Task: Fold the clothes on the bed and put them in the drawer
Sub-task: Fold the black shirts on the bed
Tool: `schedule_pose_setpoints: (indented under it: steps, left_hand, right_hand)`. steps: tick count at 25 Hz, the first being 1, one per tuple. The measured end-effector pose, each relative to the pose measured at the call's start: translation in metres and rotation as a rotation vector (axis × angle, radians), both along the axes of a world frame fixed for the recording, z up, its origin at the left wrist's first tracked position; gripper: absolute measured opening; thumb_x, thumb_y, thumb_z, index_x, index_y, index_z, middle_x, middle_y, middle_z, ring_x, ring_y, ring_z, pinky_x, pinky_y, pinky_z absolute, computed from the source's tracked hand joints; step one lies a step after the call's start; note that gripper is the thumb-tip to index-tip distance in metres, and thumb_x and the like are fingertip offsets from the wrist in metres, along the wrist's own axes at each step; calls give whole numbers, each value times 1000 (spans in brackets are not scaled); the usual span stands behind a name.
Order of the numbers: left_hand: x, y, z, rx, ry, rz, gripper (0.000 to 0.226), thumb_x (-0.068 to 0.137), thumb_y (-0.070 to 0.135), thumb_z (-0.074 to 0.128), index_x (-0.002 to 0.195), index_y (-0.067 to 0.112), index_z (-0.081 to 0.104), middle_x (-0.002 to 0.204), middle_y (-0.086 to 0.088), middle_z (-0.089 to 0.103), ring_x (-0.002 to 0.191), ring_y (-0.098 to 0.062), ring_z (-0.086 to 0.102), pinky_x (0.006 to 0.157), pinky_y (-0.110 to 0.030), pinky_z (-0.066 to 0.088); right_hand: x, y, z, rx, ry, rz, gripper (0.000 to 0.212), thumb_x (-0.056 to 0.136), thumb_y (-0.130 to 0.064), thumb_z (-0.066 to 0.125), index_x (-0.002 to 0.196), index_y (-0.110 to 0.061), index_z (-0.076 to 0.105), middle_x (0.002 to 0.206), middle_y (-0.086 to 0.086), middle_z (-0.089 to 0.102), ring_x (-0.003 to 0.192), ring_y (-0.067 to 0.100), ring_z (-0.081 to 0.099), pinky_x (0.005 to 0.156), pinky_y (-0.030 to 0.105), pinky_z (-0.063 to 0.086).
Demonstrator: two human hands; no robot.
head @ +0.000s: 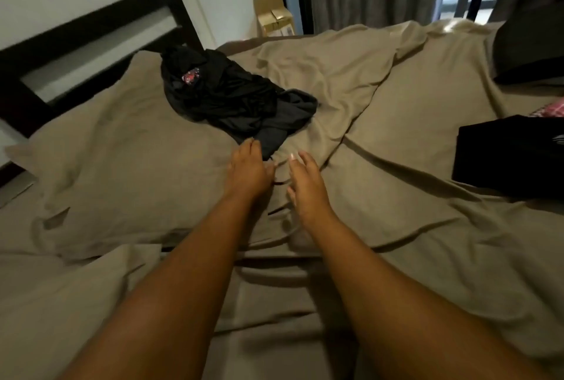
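On the bed (427, 166), left hand (246, 169) and right hand (306, 184) reach open-fingered, holding nothing; grabbing the tangled dark clothes (232, 96) could drag several at once.

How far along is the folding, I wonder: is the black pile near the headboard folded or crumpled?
Crumpled: the black pile lies bunched in loose wrinkles, edges uneven.

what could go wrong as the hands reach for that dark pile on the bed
The dark pile looks like several tangled garments, so the left hand, at its near edge, may drag up more than one. The sheet around it is rumpled, so a fold made there could come out uneven.
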State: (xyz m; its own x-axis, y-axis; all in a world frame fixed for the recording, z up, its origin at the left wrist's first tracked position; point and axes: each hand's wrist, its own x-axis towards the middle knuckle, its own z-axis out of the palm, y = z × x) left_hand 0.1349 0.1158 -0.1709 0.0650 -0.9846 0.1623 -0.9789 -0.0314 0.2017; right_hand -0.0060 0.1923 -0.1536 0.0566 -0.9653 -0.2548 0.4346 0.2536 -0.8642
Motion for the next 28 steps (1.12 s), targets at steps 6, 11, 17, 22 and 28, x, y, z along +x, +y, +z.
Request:
schedule_pose_setpoints:
  steps: [6, 11, 17, 22, 28]
  left_hand:
    - [9, -111, 7, -171, -126, 82, 67, 101, 43, 51, 157, 15, 29, 164, -10, 25, 150, -33, 22, 118, -50, 26]
    - [13, -162, 7, -199, -167, 181, 52, 95, 35, 59, 144, 23, 48, 160, -6, 30, 146, -32, 27, 113, -51, 30]
    - [-23, -142, 23, -416, 350, 297, 27, 101, 21, 41, 118, 9, 58, 115, -10, 63, 110, -29, 58, 90, -36, 45]
    - [-99, -3, 25, -353, 1018, 211, 15, 103, 21, 48, 98, 23, 62, 100, 6, 66, 93, -11, 62, 88, -30, 49]
    - [-116, 148, 1, 46, 1133, 156, 19, 104, 20, 52, 112, 23, 69, 98, 3, 76, 91, -10, 73, 71, -21, 56]
  right_hand:
    - [-12, -44, -34, 235, -646, -40, 70, 97, -63, 48, 158, -35, 29, 163, 5, 34, 149, 24, 35, 123, 47, 26]
    - [-15, -66, -55, 289, -787, 23, 74, 91, -76, 46, 156, -42, 33, 159, 4, 40, 145, 23, 41, 121, 51, 28]
    - [-16, -72, -63, 319, -824, 30, 74, 90, -78, 43, 154, -41, 36, 159, 5, 41, 146, 24, 39, 122, 52, 25]
    - [-32, -59, -53, 339, -854, 17, 87, 84, -86, 43, 153, -34, 42, 157, 11, 44, 144, 32, 42, 119, 58, 29]
    - [-55, -12, -22, 324, -655, 95, 52, 93, -52, 61, 123, -10, 72, 112, 15, 75, 96, 29, 73, 84, 36, 58]
